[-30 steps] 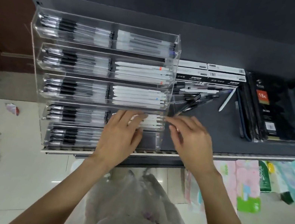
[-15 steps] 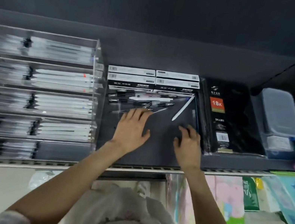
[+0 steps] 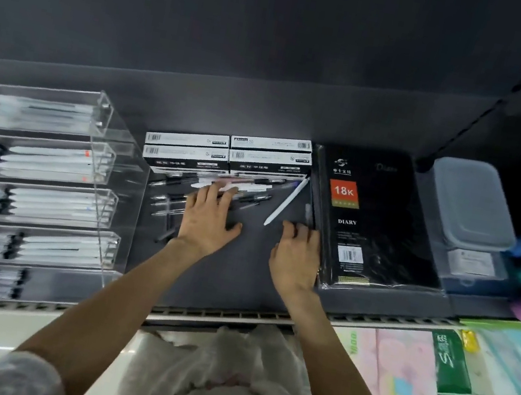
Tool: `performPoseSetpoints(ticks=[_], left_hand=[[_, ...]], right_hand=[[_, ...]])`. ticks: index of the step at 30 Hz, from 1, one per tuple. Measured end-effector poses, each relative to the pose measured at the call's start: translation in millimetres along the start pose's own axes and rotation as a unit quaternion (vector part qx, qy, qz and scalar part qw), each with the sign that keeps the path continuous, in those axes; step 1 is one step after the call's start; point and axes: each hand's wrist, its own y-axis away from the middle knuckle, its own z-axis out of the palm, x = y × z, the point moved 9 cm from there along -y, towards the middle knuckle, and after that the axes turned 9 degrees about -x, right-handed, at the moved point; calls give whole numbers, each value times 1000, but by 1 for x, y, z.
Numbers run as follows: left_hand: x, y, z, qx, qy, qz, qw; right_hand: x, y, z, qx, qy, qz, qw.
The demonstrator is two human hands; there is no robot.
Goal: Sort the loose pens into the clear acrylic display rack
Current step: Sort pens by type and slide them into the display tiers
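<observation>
bare shelf between rack, diary

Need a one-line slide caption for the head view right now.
Left hand reaches into loose pens beside the acrylic rack; right hand rests near a white pen.

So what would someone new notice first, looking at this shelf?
Probably the two hands over the dark shelf: the left hand spread on a jumble of loose pens, the right hand beside a black diary. Next, the clear acrylic rack at left, its tiers lined with pens.
</observation>
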Motion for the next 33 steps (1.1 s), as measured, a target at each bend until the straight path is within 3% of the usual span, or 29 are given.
performPoseSetpoints(ticks=[6, 12, 18, 25, 29, 33], left_hand=[[12, -5, -6, 24, -2, 20, 1000], [71, -3, -25, 97, 94, 224, 965], [126, -26, -12, 13, -5, 325, 946], [112, -22, -6, 63, -64, 338, 937], [93, -10, -14, 127, -33, 350, 928], [54, -3, -16, 145, 1, 267, 953]], right_hand=[[-2, 8, 2, 2, -73, -12, 997], [-13, 22, -3, 32, -155, -61, 986], [8, 50, 12, 30, -99, 4, 995], [6, 48, 8, 59, -92, 9, 994], [4, 46, 13, 65, -81, 2, 995], [-23, 33, 16, 36, -89, -66, 993]])
